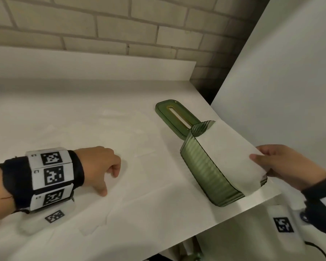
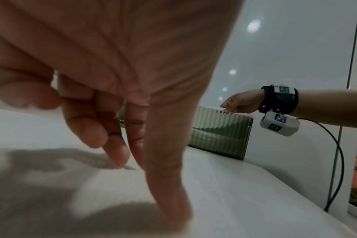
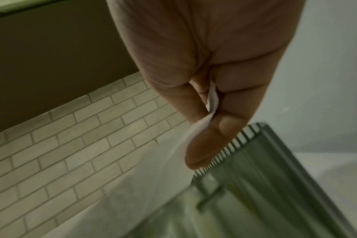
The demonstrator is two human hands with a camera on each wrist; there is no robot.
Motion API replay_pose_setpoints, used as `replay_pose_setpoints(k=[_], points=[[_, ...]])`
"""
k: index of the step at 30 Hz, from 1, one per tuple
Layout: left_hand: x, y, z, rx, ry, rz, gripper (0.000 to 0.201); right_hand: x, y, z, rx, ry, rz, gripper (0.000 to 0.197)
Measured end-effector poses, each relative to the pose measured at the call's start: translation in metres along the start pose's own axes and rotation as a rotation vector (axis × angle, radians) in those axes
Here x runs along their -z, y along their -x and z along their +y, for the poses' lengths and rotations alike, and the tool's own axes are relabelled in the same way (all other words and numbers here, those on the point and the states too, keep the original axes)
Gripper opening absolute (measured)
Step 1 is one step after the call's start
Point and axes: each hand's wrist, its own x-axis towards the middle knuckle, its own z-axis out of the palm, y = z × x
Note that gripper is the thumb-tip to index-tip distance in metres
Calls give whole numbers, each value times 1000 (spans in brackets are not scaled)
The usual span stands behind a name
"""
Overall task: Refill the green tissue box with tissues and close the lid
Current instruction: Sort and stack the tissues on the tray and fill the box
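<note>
White table (image 1: 102, 113) meets a pale brick wall (image 1: 102, 25).

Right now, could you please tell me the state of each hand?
Left hand: open, fingers loosely curled, holding nothing, fingertips on the white table.
Right hand: pinching the white tissue stack over the ribbed green tissue box.

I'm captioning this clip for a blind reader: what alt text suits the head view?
A right hand holds a stack of white tissues over an open green tissue box. Its lid lies behind on the white table, where the left hand rests.
</note>
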Motion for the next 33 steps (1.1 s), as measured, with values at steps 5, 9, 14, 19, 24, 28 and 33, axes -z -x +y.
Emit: replay_pose_setpoints(k=[5, 9, 14, 19, 24, 28, 33], points=[[-1, -4, -3, -30, -20, 2, 31, -11, -8, 3, -38, -2, -108, 19], [5, 1, -1, -52, 63, 38, 22, -16, -10, 2, -38, 11, -123, 19], [34, 19, -4, -144, 272, 194, 23, -10, -10, -2, -9, -21, -38, 23], [67, 33, -11, -268, 658, 415, 28, -9, -7, 3, -34, -66, -71, 25], [84, 31, -10, -297, 900, 534, 30, -24, -10, 4, -44, 38, -94, 24], [83, 17, 0, -265, 1169, 525, 13, -30, -10, -5, -16, 335, -82, 15], [84, 2, 8, -212, 1408, 500, 21, -30, -5, -25, 20, 590, -162, 20]])
